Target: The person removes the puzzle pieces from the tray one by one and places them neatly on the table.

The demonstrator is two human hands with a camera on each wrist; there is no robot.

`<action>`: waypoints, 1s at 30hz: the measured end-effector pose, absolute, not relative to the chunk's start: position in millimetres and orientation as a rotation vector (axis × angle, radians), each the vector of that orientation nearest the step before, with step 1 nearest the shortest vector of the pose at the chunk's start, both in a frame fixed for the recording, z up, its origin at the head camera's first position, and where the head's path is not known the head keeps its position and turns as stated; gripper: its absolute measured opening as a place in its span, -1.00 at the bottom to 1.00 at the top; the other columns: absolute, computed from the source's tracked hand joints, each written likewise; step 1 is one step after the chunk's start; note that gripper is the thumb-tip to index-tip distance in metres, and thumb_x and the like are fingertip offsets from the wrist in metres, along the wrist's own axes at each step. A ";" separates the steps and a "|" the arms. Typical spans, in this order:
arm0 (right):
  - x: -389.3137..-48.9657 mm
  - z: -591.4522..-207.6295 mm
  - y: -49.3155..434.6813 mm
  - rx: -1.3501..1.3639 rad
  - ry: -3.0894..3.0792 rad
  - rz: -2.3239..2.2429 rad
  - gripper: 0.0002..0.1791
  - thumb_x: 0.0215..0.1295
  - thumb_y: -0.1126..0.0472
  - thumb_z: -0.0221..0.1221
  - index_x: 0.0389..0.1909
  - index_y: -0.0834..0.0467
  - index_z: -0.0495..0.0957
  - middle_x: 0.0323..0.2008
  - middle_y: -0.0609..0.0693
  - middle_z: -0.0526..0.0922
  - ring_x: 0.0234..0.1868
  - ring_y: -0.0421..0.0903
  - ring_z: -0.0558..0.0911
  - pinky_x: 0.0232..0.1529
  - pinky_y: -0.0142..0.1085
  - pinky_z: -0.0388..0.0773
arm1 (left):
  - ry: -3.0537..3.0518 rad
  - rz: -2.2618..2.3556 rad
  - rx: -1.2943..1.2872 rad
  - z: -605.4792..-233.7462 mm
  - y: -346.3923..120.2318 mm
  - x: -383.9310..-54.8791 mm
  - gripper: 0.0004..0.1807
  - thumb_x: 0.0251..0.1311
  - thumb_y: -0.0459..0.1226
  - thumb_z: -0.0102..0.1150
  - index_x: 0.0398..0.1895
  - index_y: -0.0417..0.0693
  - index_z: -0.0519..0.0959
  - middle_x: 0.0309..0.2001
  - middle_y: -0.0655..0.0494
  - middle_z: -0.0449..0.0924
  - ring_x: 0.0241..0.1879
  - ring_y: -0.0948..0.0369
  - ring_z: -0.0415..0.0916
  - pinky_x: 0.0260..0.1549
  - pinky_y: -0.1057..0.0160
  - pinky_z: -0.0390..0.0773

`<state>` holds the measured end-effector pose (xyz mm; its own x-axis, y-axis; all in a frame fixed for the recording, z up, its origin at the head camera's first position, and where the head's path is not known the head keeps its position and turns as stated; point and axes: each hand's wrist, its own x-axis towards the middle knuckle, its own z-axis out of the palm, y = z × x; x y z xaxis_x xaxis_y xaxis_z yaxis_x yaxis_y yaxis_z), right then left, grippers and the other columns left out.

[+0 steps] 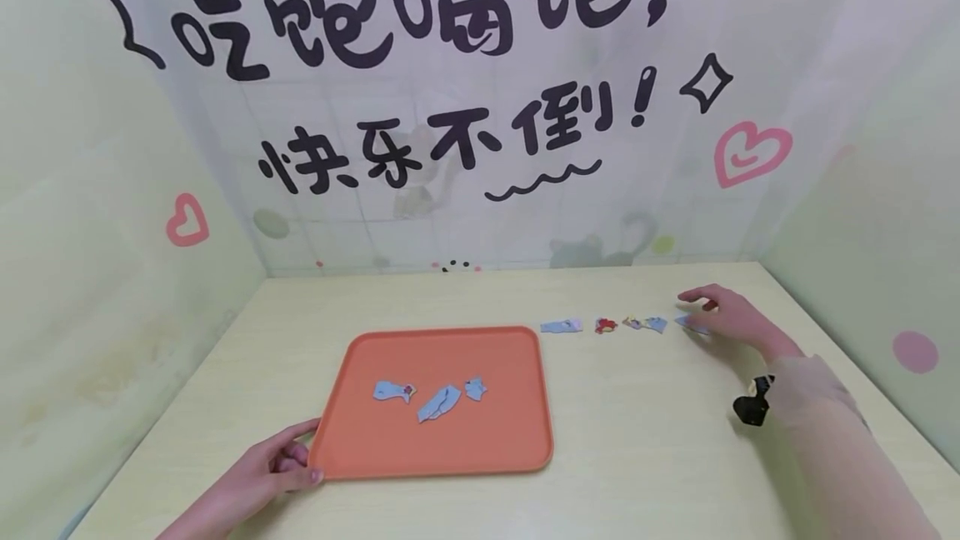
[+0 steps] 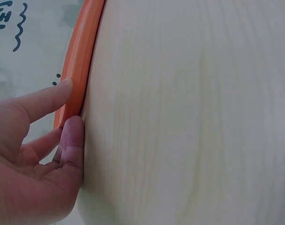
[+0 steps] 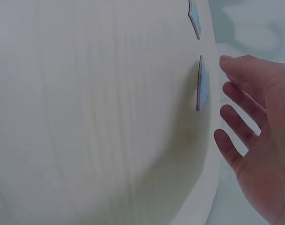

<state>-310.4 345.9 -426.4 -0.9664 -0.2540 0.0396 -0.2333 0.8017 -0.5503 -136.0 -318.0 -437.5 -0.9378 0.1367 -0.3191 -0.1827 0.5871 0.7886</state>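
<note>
My left hand point(image 1: 273, 469) holds the near left corner of an orange tray point(image 1: 442, 461) between thumb and forefinger, the other fingers curled beneath. In the left wrist view, the tray's rim point(image 2: 79, 70) shows between those fingertips. On the tray lie light blue, irregular flat puzzle pieces: one with a small printed figure point(image 1: 390, 391), a longer one point(image 1: 438, 403) and a small one point(image 1: 475, 389). At the back right, my right hand point(image 1: 731, 319) hovers with loosely spread fingers close over a light blue piece point(image 3: 203, 86); nothing is in its grasp.
Left of the right hand, more pieces form a row along the table's back: a pale blue strip point(image 1: 561, 327), a red one point(image 1: 606, 325) and a blue one point(image 1: 655, 323). A black object point(image 1: 752, 407) shows beside the right sleeve. Printed cloth walls point(image 1: 450, 232) enclose the table.
</note>
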 end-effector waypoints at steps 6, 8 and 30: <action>-320.4 -417.2 316.4 -0.609 3.030 -0.918 -0.52 0.35 0.24 0.20 0.24 0.34 0.45 0.20 0.36 0.49 0.11 0.34 0.50 0.10 0.18 0.42 | 2.475 1.286 -0.051 -438.0 -316.9 -136.0 -0.08 0.18 -0.20 0.35 0.50 -0.33 0.08 -0.15 0.03 0.45 -0.33 0.34 0.36 -0.35 0.40 0.36; -323.7 -413.5 301.9 -0.692 3.038 -0.932 -0.52 0.34 0.27 0.21 0.24 0.34 0.45 0.19 0.35 0.51 0.12 0.34 0.50 0.13 0.20 0.41 | 2.475 1.285 -0.043 -438.0 -317.3 -136.2 -0.08 0.19 -0.19 0.34 0.50 -0.34 0.08 -0.15 0.03 0.46 -0.33 0.33 0.36 -0.34 0.40 0.37; -313.9 -364.6 133.2 -1.219 2.813 -1.069 -0.50 0.30 0.20 0.26 0.25 0.14 0.49 0.17 0.06 0.60 0.08 0.02 0.57 0.15 0.04 0.47 | 2.478 1.285 -0.079 -439.1 -316.8 -137.8 -0.06 0.16 -0.22 0.36 0.51 -0.32 0.07 -0.15 0.03 0.44 -0.33 0.32 0.33 -0.38 0.39 0.36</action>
